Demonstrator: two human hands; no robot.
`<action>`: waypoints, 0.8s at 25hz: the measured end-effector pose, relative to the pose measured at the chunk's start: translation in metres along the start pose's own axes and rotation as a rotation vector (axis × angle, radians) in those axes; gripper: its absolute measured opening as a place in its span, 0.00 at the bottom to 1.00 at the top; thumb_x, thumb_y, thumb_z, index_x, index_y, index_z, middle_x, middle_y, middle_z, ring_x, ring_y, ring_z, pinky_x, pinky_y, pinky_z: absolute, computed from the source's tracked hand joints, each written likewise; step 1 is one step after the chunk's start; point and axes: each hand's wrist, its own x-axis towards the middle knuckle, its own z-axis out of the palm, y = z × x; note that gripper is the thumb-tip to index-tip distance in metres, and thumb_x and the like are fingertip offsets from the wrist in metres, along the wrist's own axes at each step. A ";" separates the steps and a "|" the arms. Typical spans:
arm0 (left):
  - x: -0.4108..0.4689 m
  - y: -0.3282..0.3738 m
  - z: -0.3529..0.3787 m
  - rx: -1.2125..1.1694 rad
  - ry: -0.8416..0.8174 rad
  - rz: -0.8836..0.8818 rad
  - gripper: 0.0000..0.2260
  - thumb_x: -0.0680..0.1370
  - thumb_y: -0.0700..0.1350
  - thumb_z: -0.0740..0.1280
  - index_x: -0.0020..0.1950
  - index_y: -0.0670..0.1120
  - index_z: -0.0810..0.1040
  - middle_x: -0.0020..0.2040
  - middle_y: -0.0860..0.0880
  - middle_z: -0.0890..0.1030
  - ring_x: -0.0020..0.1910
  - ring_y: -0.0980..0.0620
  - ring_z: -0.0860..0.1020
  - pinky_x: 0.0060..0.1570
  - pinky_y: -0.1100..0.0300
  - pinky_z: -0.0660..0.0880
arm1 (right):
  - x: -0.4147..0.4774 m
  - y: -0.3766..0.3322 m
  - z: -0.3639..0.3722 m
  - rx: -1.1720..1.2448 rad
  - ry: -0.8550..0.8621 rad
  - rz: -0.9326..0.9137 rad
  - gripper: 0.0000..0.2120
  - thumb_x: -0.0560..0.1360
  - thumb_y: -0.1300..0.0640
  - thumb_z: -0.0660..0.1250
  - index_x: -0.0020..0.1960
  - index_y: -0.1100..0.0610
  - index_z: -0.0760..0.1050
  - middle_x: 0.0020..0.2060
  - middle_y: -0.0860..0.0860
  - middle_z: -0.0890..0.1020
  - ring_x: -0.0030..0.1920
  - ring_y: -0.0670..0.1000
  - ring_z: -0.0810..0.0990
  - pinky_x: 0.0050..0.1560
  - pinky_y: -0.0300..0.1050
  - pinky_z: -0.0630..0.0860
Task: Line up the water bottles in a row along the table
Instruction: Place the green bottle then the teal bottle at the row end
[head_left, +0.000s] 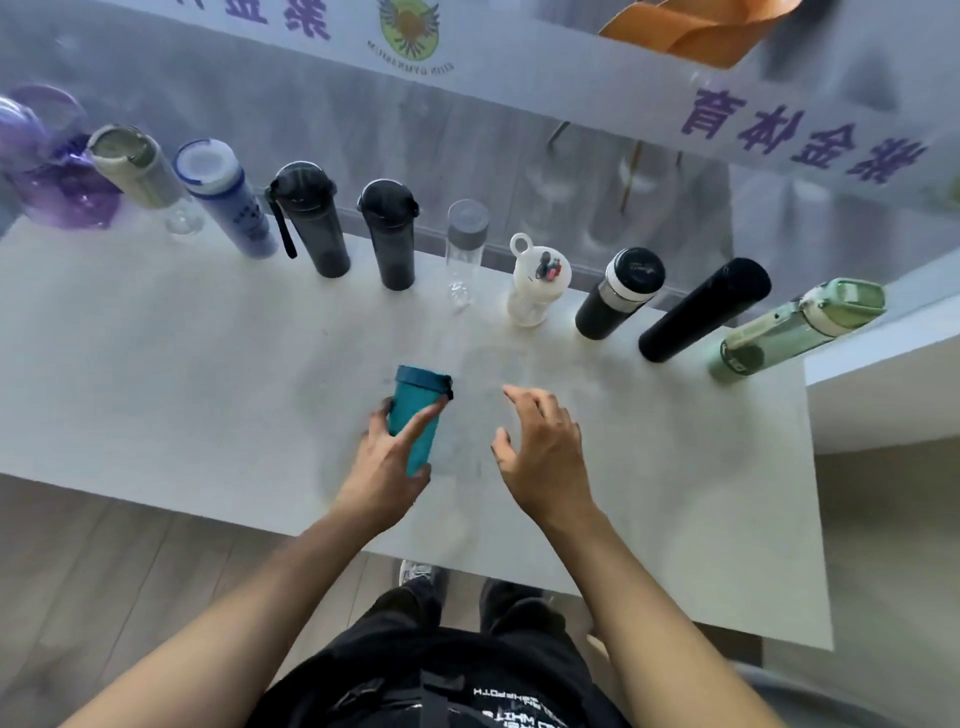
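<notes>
Teal plastic, matte and slightly tapered, makes up the one bottle standing apart from the rest: the teal bottle (418, 415) sits near the middle of the pale counter (156, 364), closer to its near edge than the row behind it. The left hand (387, 467) is wrapped around its lower body, index finger laid along the side and thumb on the far side, while its darker ribbed cap stays uncovered. The right hand (545, 452) hovers just beside it to the right, fingers spread and curled, holding nothing and not touching the bottle.

Along the far edge of the counter runs the row of bottles, all upright (the wide lens makes them lean outward). From the left end: a purple translucent jug (47, 166), a grey-green bottle (137, 166) with a clear base, a blue bottle (223, 197) with a white lid, two smoky black bottles (311, 218) (389, 234) with flip caps, the first with a wrist strap, then a clear glass bottle (466, 249) with a grey cap. Next come a white bottle (535, 280) with a loop handle, a black flask (618, 293) with a silver band under its lid, a plain black cylinder flask (704, 309), and near the right far corner a pale green bottle (795, 327) with a locking lid. The purple jug is blurred, so its exact shape is probably rounded but hard to tell.
</notes>
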 end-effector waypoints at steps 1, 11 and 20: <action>-0.005 0.014 0.006 0.038 0.007 0.116 0.41 0.75 0.40 0.72 0.75 0.71 0.56 0.78 0.43 0.53 0.70 0.36 0.67 0.66 0.43 0.73 | 0.001 0.002 -0.005 0.038 0.019 0.015 0.23 0.79 0.55 0.65 0.73 0.52 0.70 0.65 0.52 0.76 0.62 0.54 0.76 0.64 0.50 0.72; -0.015 0.146 0.053 0.202 -0.003 0.741 0.28 0.75 0.40 0.74 0.67 0.60 0.65 0.78 0.38 0.52 0.68 0.37 0.72 0.64 0.43 0.77 | -0.041 0.097 -0.117 0.798 0.004 0.359 0.23 0.74 0.39 0.72 0.66 0.45 0.74 0.57 0.44 0.81 0.53 0.43 0.83 0.45 0.33 0.81; 0.010 0.271 0.130 0.328 -0.090 0.873 0.19 0.78 0.41 0.70 0.66 0.57 0.74 0.82 0.41 0.52 0.74 0.39 0.65 0.67 0.46 0.72 | -0.047 0.239 -0.176 0.841 0.015 0.530 0.30 0.70 0.49 0.79 0.66 0.45 0.68 0.62 0.48 0.75 0.59 0.47 0.79 0.37 0.27 0.78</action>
